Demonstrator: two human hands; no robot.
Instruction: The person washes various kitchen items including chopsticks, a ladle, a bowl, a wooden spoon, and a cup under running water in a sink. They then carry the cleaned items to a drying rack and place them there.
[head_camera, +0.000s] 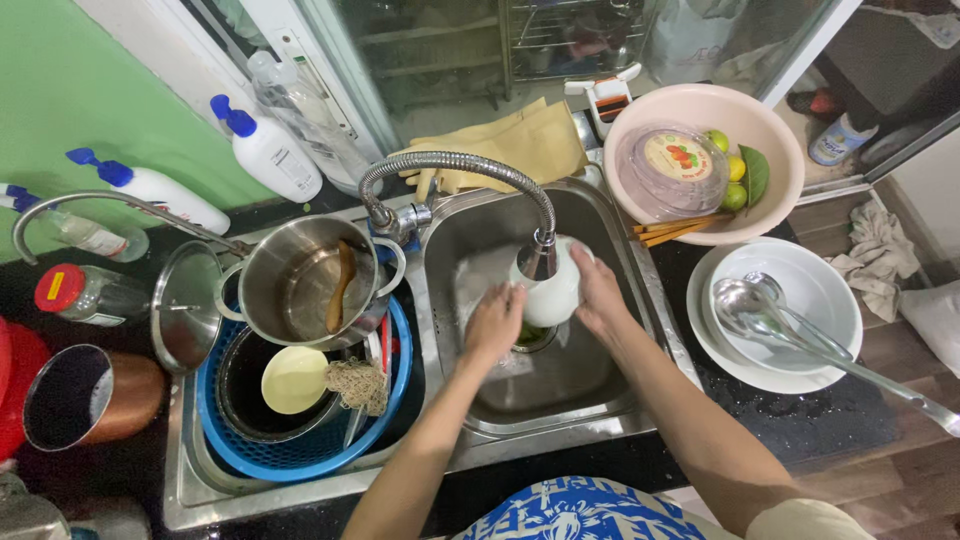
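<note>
Both my hands hold a white bowl (553, 293) tilted on its side under the flexible steel tap (455, 163), over the steel sink (600, 400). My left hand (494, 322) presses on the bowl's left side. The bowl's right side rests in my right hand (600, 290). Below the bowl, something green lies at the sink drain (530, 337).
Left basin holds a blue basket (300, 462) with a steel pot (300, 280), wooden spoon, yellow lid and scrub pad. At right stand stacked white bowls (800, 290) with ladles and a pink basin (770, 140) with limes. Yellow gloves (520, 140) lie behind the tap; soap bottles stand left.
</note>
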